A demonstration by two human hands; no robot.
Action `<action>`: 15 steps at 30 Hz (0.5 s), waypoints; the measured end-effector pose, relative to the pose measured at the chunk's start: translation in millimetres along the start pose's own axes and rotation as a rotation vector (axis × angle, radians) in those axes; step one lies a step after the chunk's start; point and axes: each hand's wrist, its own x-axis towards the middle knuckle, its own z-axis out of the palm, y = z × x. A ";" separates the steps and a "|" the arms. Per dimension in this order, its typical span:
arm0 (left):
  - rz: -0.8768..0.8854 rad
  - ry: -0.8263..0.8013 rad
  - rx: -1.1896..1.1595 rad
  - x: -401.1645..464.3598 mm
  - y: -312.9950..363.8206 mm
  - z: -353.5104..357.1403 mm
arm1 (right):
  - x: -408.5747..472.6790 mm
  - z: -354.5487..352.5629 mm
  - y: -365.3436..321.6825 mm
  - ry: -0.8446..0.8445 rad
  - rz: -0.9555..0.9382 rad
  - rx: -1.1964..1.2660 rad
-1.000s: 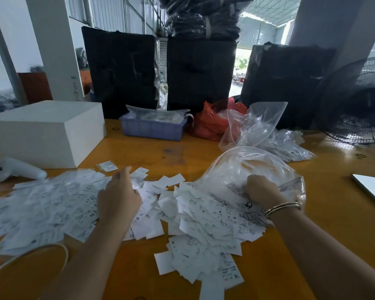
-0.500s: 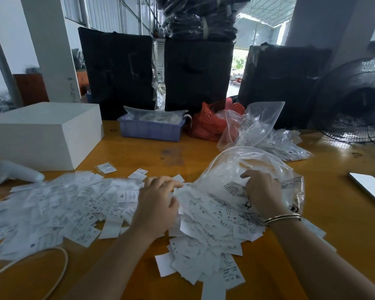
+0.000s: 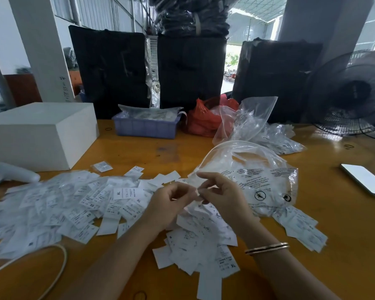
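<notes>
The left grip [image 3: 169,204] and right grip [image 3: 223,198] are both narrow. They meet fingertip to fingertip on what looks like one small label [image 3: 197,192], held above the labels [image 3: 74,202] near the counter's [image 3: 344,224] near edge. The bag [image 3: 258,176] lies just beyond the right grip, its mouth opening left toward it, so the right is nearer.
</notes>
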 end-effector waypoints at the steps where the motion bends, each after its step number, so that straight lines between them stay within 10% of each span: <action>1: -0.016 0.042 0.008 0.6 -1.8 -0.2 | -0.2 1.1 1.1 -0.011 0.016 0.007; 15: -0.126 0.228 -0.208 3.7 -8.3 -15.3 | -5.3 -17.5 3.6 -0.213 0.134 -1.054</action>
